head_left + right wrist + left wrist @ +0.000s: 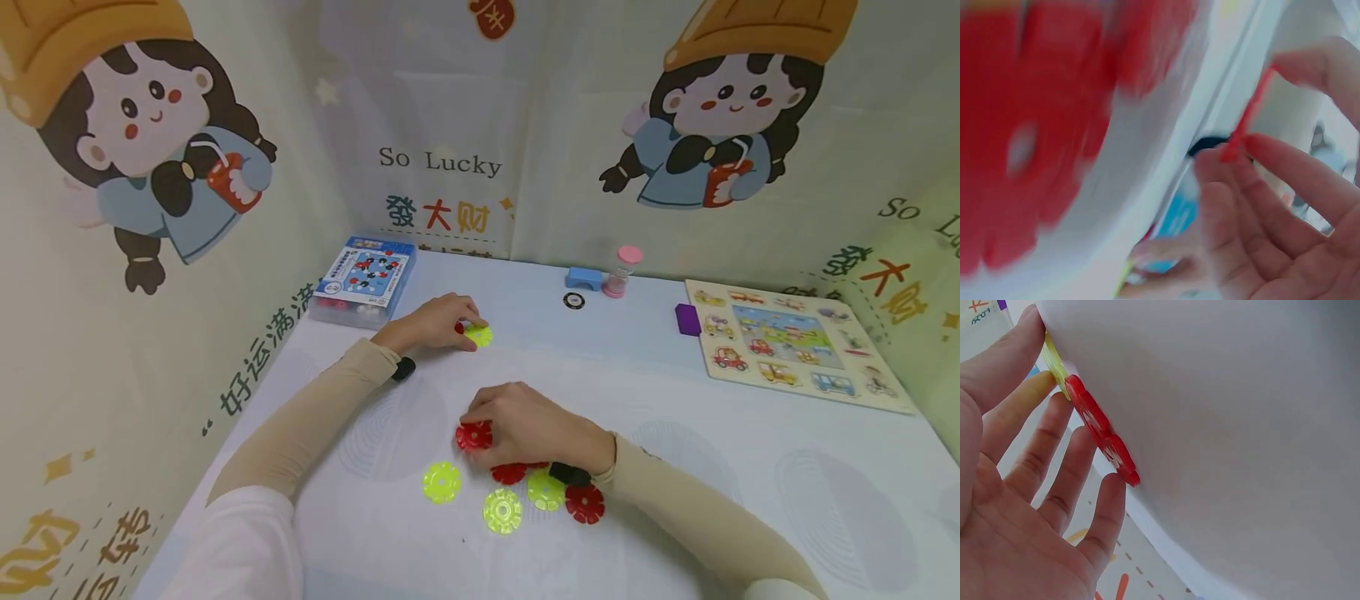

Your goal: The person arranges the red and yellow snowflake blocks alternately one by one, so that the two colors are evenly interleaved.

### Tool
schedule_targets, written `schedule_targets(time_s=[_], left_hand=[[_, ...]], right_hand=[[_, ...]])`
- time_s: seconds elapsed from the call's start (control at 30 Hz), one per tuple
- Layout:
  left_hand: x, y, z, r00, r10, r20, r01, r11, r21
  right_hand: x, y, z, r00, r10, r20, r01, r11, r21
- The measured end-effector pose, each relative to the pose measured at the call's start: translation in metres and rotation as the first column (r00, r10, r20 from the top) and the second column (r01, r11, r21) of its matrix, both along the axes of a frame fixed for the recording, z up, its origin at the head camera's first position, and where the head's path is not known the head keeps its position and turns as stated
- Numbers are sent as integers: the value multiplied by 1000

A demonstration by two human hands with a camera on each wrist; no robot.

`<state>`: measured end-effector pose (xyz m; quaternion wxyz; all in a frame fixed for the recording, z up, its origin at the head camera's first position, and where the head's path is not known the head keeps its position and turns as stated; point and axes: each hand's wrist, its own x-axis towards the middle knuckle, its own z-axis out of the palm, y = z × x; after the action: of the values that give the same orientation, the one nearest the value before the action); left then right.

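Note:
My left hand [438, 321] pinches a yellow-green notched interlocking disc [480, 336] between thumb and forefinger, low over the far left of the table. A red disc [1100, 428] lies along the other fingertips in the left wrist view, mostly hidden by the hand from the head. Closer to me, my right hand [538, 423] grips a red disc [474, 437] by its edges, seen edge-on in the right wrist view. Below and beside that hand lie loose discs: yellow-green ones [441, 482] and red ones [585, 504], some partly covered by the wrist.
At the back left stands a plastic box [363, 281] with a printed label. A blue block [584, 278], a pink-capped sand timer [622, 272] and a black round chip [573, 301] are at the back. On the right, a purple block [687, 320] adjoins a wooden picture puzzle [787, 400].

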<state>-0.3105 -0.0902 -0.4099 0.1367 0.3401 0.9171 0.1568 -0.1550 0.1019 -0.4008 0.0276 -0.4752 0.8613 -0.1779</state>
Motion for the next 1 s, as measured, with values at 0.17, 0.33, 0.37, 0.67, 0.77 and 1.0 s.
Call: schedule_targets(time_s=[0.17,0.33,0.37,0.67,0.77,1.0], left_hand=[[0,2,1,1000,1,-9,-1,1000,-1],[-1,1,1,1000,-9,-20,8,1000,-3],[-2,0,0,1000,-8,-23,8,1000,-8],[-3,1,-6,1000,-10,-23,10,1000,-2],[-2,0,-4,1000,4,-18,-4,1000,-8],[-1,1,-1,1000,2,-20,-2,1000,-14]], right_hand=[[-43,18,2,986,-142,82,154,975,-159],[-91,34,-4,946,-324,26,325,936,-134],[-98,36,-6,936,-352,16,351,930,-111],[-118,33,-17,929,-370,-25,371,929,19],[-116,32,-17,934,-357,-12,358,934,9],[-113,31,-15,928,-373,14,373,928,22]])
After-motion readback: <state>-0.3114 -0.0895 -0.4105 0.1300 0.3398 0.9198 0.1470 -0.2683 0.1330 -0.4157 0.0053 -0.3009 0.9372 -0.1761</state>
